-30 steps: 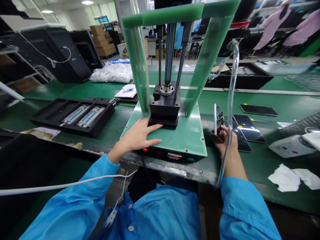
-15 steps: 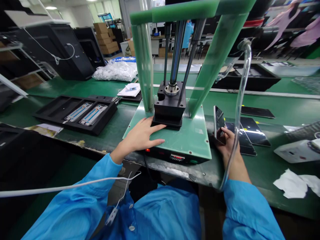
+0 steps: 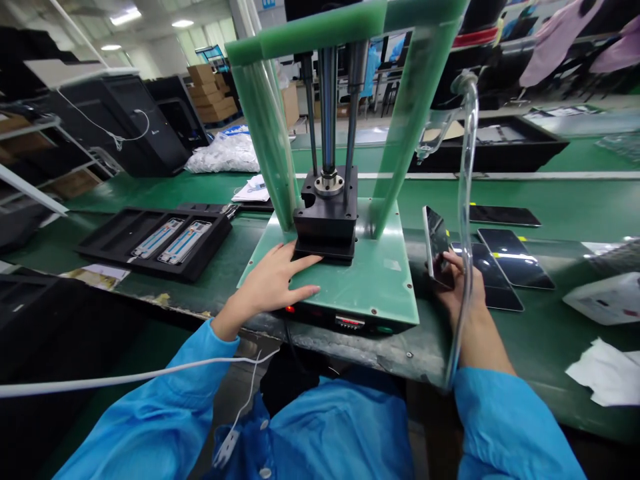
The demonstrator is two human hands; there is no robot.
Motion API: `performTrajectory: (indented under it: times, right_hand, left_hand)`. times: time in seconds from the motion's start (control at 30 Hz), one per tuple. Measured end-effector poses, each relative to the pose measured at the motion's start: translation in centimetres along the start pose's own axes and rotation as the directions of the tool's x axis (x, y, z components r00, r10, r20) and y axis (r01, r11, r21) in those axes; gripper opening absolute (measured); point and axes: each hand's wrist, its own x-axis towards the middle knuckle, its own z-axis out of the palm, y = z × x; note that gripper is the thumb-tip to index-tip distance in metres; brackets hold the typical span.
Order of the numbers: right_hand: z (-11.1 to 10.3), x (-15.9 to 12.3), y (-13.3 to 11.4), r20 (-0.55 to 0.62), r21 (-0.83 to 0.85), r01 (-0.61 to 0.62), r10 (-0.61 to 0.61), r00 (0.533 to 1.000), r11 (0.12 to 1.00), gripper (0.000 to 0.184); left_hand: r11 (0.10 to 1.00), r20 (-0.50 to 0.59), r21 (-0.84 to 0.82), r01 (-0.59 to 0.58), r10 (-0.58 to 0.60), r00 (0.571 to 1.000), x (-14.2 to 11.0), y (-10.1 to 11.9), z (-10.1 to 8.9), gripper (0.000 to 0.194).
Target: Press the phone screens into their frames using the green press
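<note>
A green-framed press (image 3: 320, 220) stands in front of me, its black block lowered onto the green base plate (image 3: 380, 280). My left hand (image 3: 275, 280) lies flat and open on the plate, fingertips touching the block's lower edge. Right of the press, my right hand (image 3: 457, 283) is closed on a dark phone (image 3: 436, 243), held tilted on its edge above the bench. A clear hose (image 3: 465, 220) hangs in front of that hand.
A black tray (image 3: 150, 240) holding two phone frames sits at left. Three dark phones (image 3: 515, 257) lie flat at right, with a white box (image 3: 605, 300) and white wipes (image 3: 600, 370) beyond. Bagged parts (image 3: 225, 153) and black cases are at the back.
The phone in my right hand has tipped from upright to more slanted. My left hand stays on the plate. The view has shifted slightly.
</note>
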Motion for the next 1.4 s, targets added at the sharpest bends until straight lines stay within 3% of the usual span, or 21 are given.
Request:
performTrajectory:
  times: [0.33,1.4]
  right_hand:
    - [0.7,-1.4,-0.6,0.021,-0.076,-0.023,0.024,0.999,0.997,0.021]
    - [0.3,-0.7,-0.1,-0.048,-0.057,-0.017,0.014,0.999,0.998,0.014]
  left_hand:
    - [1.000,-0.016,0.004,0.009,-0.009,1.000,0.0,0.1,0.0,0.058]
    - [1.000,-0.016,-0.007,0.006,-0.006,1.000,0.0,0.1,0.1,0.058]
